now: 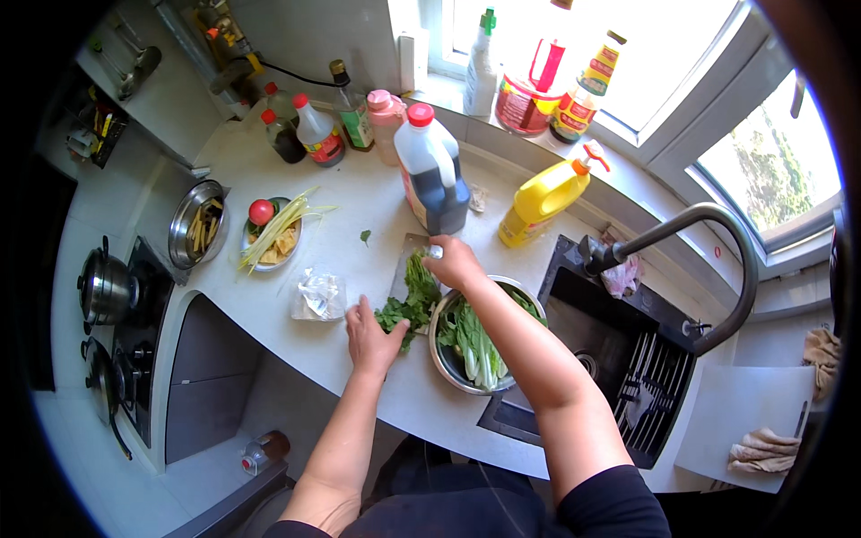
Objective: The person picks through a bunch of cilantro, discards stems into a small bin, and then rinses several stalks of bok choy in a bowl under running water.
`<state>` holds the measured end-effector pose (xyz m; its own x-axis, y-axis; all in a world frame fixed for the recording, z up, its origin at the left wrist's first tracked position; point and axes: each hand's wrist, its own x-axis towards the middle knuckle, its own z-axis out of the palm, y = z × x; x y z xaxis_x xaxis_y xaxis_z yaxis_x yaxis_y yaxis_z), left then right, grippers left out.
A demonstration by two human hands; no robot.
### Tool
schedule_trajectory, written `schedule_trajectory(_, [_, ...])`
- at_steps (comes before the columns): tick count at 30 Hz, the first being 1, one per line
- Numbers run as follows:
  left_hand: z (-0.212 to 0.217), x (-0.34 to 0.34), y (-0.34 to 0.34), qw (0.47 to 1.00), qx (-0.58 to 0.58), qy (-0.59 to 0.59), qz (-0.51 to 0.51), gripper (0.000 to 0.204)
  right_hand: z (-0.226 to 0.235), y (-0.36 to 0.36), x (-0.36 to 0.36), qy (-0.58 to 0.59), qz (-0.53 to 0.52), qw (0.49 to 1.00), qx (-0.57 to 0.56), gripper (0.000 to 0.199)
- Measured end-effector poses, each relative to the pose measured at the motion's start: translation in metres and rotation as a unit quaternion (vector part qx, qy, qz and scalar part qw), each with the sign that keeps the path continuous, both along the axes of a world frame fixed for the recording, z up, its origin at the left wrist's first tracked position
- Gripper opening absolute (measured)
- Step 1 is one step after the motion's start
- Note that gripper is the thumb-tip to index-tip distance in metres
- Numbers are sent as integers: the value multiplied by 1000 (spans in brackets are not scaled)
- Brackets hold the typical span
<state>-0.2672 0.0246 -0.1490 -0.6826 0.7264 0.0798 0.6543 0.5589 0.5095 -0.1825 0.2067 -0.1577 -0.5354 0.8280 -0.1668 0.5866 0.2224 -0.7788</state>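
On the counter lies a bunch of leafy green herbs point(417, 289), its leaves spread toward me. My right hand point(456, 262) is closed around the handle of a kitchen knife, whose wide grey blade point(400, 276) shows beside the herbs, partly covered by them. My left hand point(373, 339) is at the near left end of the bunch, fingers stretched and thumb apart, the thumb against the leaves. Under my right forearm stands a metal bowl point(437, 359) of leafy greens with pale stalks point(480, 345); the forearm hides part of it.
Left of my hands are a clear plastic packet point(318, 296) and a plate of vegetables point(285, 235) with a tomato. A metal bowl point(184, 229) stands near the stove. Behind are a large jug point(432, 170) and a yellow bottle point(543, 199). The black sink point(610, 314) lies right.
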Motion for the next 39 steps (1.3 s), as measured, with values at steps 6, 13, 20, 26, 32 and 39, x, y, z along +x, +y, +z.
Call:
schedule_trajectory(6, [-16,62,-37,970,99,-223,-22,49,30,-51,136,81,-284,932,212,21])
schedule_trajectory(13, [-41,116,-39,839,92,-531,78,28,-45,-124,225,21,-307,950,-52,27])
schedule_trajectory(20, [-30,204,-11,854,56,-516,-43,25,-66,-147,326,75,-453,887,-43,30])
schedule_trajectory(26, [-116,281,28,837,-129,-532,7,25,-142,-155,402,-58,-494,866,-43,30])
schedule_trajectory(32, [-206,287,25,768,-208,-588,144,33,-211,-148,414,-108,-452,878,-114,30])
schedule_trajectory(39, [-200,274,21,708,-195,-655,178,53,-223,-150,387,-140,-445,881,-73,22])
